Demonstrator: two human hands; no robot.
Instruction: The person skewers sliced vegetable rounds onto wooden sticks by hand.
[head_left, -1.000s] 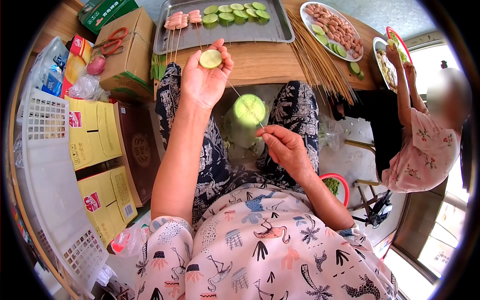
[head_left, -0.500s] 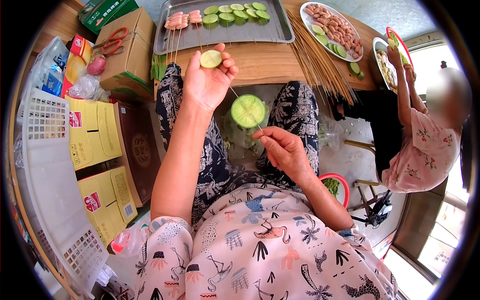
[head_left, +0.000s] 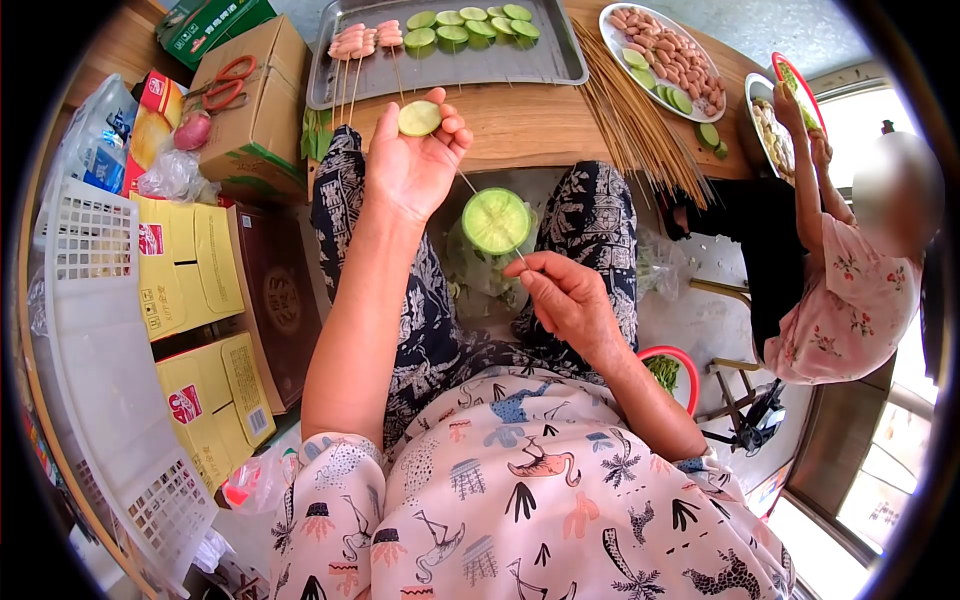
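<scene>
A thin skewer (head_left: 467, 182) runs through a large green slice (head_left: 496, 222) between my hands, above my knees. My right hand (head_left: 566, 305) pinches the skewer's lower end between thumb and finger. Palm up, my left hand (head_left: 412, 160) holds a smaller pale green slice (head_left: 419, 118) at its fingers, near the skewer's far end. Beyond my left hand a metal tray (head_left: 490, 68) holds skewered green slices (head_left: 452, 34) and skewered pink pieces (head_left: 353, 42). Loose skewers (head_left: 640, 120) lie in a bundle to the right of the tray.
An oval plate (head_left: 608, 20) at the back right holds pink pieces and green slices. Another person (head_left: 840, 270) sits at the right beside the table (head_left: 520, 140). Boxes (head_left: 250, 100) and a white basket (head_left: 100, 330) stand at the left. A red-rimmed bowl (head_left: 692, 385) is near my right arm.
Over the last second my left hand has shifted slightly right and turned a little, and the large slice has moved slightly left. My right hand has barely moved. Both slices stay in place.
</scene>
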